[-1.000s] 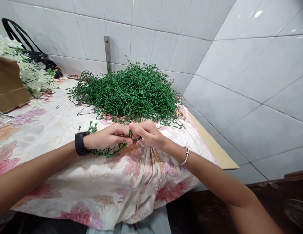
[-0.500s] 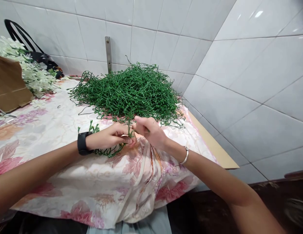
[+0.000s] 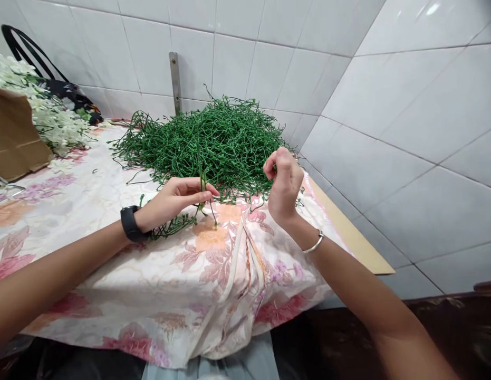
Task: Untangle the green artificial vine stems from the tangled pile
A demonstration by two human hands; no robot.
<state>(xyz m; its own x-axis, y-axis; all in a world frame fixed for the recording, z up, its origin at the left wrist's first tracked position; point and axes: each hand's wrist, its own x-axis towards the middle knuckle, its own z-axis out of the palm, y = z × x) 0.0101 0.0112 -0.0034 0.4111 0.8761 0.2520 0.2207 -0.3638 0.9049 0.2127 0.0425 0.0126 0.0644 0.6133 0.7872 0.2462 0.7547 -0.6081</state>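
Note:
My left hand (image 3: 170,201) pinches a green plastic flower stem (image 3: 203,182) upright between thumb and fingers, just in front of a big tangled pile of green stems (image 3: 217,140). Beneath that wrist, which wears a black band, a smaller bunch of green stems (image 3: 173,226) lies on the floral cloth. My right hand (image 3: 285,184) is raised near the pile's right front side, its fingers curled closed. Whatever may be inside those fingers is hidden. The two hands are well apart.
A floral cloth (image 3: 90,211) covers the table. White artificial flowers (image 3: 59,124), a brown cardboard piece (image 3: 16,132) and a dark bag with black handles (image 3: 69,95) are at the left. Cardboard (image 3: 348,227) juts out at the right edge. White tiled walls (image 3: 269,58) stand behind and right.
My right hand has moved away from the left hand, up and to the right. The left hand has risen slightly, still pinching the stem.

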